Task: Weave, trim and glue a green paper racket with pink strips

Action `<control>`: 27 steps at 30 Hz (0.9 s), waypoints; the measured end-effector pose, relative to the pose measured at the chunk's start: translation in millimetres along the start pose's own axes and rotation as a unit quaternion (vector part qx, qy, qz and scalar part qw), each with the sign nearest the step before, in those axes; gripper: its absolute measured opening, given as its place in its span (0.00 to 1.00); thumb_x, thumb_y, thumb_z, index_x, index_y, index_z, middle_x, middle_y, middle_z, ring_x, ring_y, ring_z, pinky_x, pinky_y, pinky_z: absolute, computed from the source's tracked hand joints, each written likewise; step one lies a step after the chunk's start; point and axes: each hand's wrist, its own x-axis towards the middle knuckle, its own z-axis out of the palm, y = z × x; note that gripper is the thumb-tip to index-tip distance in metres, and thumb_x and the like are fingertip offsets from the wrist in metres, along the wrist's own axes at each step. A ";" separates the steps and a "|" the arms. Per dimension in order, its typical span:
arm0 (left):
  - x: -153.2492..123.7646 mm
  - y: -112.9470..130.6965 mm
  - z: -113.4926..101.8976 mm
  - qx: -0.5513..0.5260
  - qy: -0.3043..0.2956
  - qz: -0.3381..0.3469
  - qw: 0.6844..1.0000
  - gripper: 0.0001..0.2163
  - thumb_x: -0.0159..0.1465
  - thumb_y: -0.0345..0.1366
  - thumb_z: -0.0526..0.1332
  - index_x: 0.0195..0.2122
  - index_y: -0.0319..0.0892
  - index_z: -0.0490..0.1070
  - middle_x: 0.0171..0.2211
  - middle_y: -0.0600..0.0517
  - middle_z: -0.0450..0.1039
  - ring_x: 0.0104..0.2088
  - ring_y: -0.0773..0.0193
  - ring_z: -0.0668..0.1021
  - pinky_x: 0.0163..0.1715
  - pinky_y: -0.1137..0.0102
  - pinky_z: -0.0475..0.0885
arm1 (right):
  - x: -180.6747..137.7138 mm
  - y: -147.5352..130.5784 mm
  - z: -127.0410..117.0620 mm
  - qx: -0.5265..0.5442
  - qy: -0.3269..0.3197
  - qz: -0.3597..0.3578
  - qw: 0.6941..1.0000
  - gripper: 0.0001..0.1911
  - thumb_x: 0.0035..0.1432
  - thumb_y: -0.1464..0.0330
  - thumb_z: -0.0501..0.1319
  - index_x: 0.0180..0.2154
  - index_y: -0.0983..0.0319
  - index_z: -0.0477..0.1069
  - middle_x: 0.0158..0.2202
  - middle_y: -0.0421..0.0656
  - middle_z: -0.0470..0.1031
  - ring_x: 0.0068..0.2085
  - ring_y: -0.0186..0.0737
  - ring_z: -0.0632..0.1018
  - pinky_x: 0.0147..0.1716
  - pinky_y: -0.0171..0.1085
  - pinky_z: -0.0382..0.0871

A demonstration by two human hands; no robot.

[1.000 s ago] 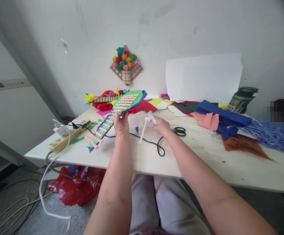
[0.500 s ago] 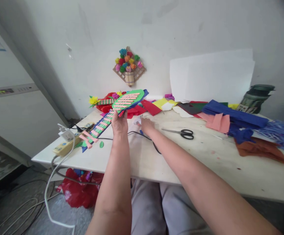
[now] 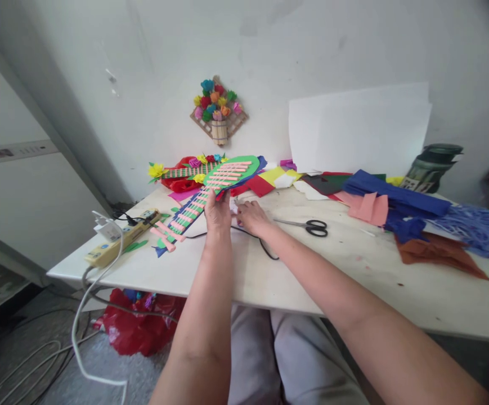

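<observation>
My left hand [image 3: 219, 211] is closed around the middle of a lute-shaped paper craft [image 3: 231, 169], lifted at a slant over the table. Its face is green with rows of pink paper rolls, backed in dark blue, and pink pegs stick out at the lower left end. Just right of it, my right hand [image 3: 250, 216] has its fingers curled down at a small whitish object [image 3: 234, 207], mostly hidden between the hands. A black cord [image 3: 265, 247] runs on the tabletop below them. Black-handled scissors [image 3: 314, 227] lie to the right of my right hand.
A second craft with paper flowers [image 3: 185, 170] lies behind. A power strip [image 3: 113, 247] with plugs sits at the left edge. Coloured paper sheets [image 3: 396, 194], blue shredded strips [image 3: 484, 228] and a dark green bottle [image 3: 432, 169] are along the back and right. A red bag [image 3: 138, 326] is below.
My left hand has shifted the lute-shaped craft slightly right. My right hand has come closer to it, and its fingers now curl near the whitish object. The whole view has shifted a little.
</observation>
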 end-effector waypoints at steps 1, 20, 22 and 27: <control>-1.6 -1.4 1.1 -0.005 -0.005 -0.003 1.000 0.13 0.59 0.40 0.57 0.45 0.47 0.69 0.47 0.50 0.70 0.52 0.60 0.68 0.51 0.63 0.65 | -0.1 -2.1 1.3 0.006 -0.001 0.006 1.000 0.12 0.55 0.71 0.53 0.36 0.62 0.75 0.46 0.50 0.70 0.48 0.48 0.64 0.44 0.43 0.53; -29.7 -45.2 6.2 -0.028 -0.016 -0.069 0.997 0.18 0.54 0.32 0.61 0.46 0.46 0.68 0.47 0.50 0.70 0.51 0.58 0.70 0.50 0.62 0.66 | -114.9 132.1 -20.8 0.013 0.032 0.468 0.883 0.19 0.51 0.70 0.51 0.44 0.58 0.71 0.44 0.47 0.74 0.44 0.45 0.73 0.40 0.40 0.61; -30.8 -45.6 3.9 -0.029 -0.015 -0.074 0.997 0.18 0.53 0.31 0.61 0.46 0.46 0.68 0.47 0.50 0.71 0.50 0.58 0.70 0.49 0.62 0.66 | -109.4 120.9 -23.5 0.040 0.022 0.392 0.919 0.18 0.53 0.67 0.50 0.44 0.55 0.72 0.44 0.43 0.74 0.45 0.43 0.72 0.41 0.38 0.62; -30.0 -45.5 -1.7 -0.014 -0.011 -0.082 0.996 0.18 0.52 0.33 0.62 0.45 0.45 0.69 0.45 0.50 0.71 0.50 0.58 0.70 0.49 0.61 0.66 | -99.9 99.0 -23.5 0.044 -0.113 0.271 0.955 0.23 0.44 0.70 0.57 0.46 0.56 0.70 0.48 0.45 0.70 0.47 0.46 0.71 0.39 0.37 0.63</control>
